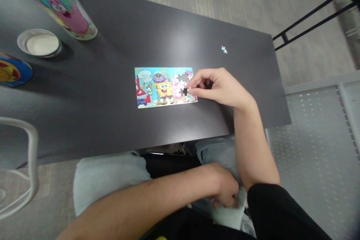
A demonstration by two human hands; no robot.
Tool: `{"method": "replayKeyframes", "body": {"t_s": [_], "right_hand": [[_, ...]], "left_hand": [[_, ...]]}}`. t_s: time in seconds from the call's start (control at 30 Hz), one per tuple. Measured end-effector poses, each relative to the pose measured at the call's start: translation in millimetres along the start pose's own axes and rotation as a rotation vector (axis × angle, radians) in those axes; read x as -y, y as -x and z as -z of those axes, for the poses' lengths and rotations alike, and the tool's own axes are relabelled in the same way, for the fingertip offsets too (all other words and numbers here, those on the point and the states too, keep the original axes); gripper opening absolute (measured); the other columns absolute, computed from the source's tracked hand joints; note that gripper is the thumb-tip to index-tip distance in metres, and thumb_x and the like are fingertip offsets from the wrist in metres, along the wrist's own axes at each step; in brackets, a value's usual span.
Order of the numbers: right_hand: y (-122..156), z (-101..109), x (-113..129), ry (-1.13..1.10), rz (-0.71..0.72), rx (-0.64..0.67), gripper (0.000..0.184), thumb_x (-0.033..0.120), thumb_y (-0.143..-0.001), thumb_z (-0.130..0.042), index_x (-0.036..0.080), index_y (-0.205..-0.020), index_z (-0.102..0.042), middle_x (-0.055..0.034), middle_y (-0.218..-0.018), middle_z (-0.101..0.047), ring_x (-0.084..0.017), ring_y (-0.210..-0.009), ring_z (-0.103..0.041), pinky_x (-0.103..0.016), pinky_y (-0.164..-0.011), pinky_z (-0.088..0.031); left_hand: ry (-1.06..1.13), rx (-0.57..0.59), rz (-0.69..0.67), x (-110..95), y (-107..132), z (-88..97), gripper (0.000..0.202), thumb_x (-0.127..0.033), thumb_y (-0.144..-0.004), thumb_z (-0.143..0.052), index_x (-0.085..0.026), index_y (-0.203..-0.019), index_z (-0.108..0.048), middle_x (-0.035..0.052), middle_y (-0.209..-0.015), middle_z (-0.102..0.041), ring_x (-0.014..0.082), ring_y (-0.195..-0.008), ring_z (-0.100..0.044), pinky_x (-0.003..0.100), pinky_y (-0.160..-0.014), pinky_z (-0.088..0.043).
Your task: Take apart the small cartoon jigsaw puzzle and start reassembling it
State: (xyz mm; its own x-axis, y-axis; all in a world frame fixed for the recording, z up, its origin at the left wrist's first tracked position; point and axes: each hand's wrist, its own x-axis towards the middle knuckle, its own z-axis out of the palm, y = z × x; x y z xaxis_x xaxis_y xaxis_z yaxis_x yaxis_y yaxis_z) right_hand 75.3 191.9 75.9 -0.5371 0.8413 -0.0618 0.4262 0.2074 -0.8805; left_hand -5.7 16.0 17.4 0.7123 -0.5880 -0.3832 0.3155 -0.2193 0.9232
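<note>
Right hand (223, 88): thumb and forefinger pinched on a small pale puzzle piece (189, 89), mostly hidden by the fingertips. Jigsaw puzzle (157, 90): flat on the dark table (112, 123), directly left of this hand, its unfilled gaps just beside the fingertips. Loose piece (224, 49): beyond the hand, apart from the puzzle. Tall printed canister (71, 15): upright, well to the hand's left. Left hand (226, 191): nearer the body than the right, at the lap, fingers bent; cannot tell whether fully closed.
</note>
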Motion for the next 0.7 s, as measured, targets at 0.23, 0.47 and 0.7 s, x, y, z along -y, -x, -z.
{"method": "replayKeyframes", "body": {"t_s": [0.23,0.47,0.7], "right_hand": [[-5,4,-17,0.176,0.117,-0.046,0.021,0.045,-0.102,-0.106,0.034,-0.117,-0.095,-0.0033,-0.111,-0.078,-0.026,-0.091,-0.065,-0.043,-0.087,-0.055],[-4,1,-11,0.180,0.129,-0.106,0.014,0.045,-0.108,-0.099,0.034,-0.109,-0.089,-0.0049,-0.110,-0.075,-0.028,-0.089,-0.061,-0.049,-0.088,-0.056],[0,49,-74,0.233,0.004,-0.685,0.037,0.068,-0.111,-0.087,0.034,-0.121,-0.082,-0.0041,-0.106,-0.071,-0.026,-0.083,-0.059,-0.046,-0.079,-0.054]], "left_hand": [[-0.010,0.001,-0.004,1,-2,0.8,0.057,-0.033,-0.101,-0.085,-0.035,-0.047,-0.068,-0.0038,-0.072,-0.084,0.0251,-0.086,-0.079,0.041,-0.085,-0.060],[0.018,0.026,0.014,1,0,1.8,0.056,-0.029,-0.096,-0.089,-0.035,-0.045,-0.066,-0.0056,-0.068,-0.081,0.0242,-0.086,-0.078,0.040,-0.087,-0.059],[0.018,0.023,0.063,0,-2,-0.1,0.047,-0.027,-0.095,-0.087,-0.034,-0.054,-0.065,-0.0079,-0.065,-0.078,0.0250,-0.092,-0.081,0.040,-0.084,-0.057]]}}
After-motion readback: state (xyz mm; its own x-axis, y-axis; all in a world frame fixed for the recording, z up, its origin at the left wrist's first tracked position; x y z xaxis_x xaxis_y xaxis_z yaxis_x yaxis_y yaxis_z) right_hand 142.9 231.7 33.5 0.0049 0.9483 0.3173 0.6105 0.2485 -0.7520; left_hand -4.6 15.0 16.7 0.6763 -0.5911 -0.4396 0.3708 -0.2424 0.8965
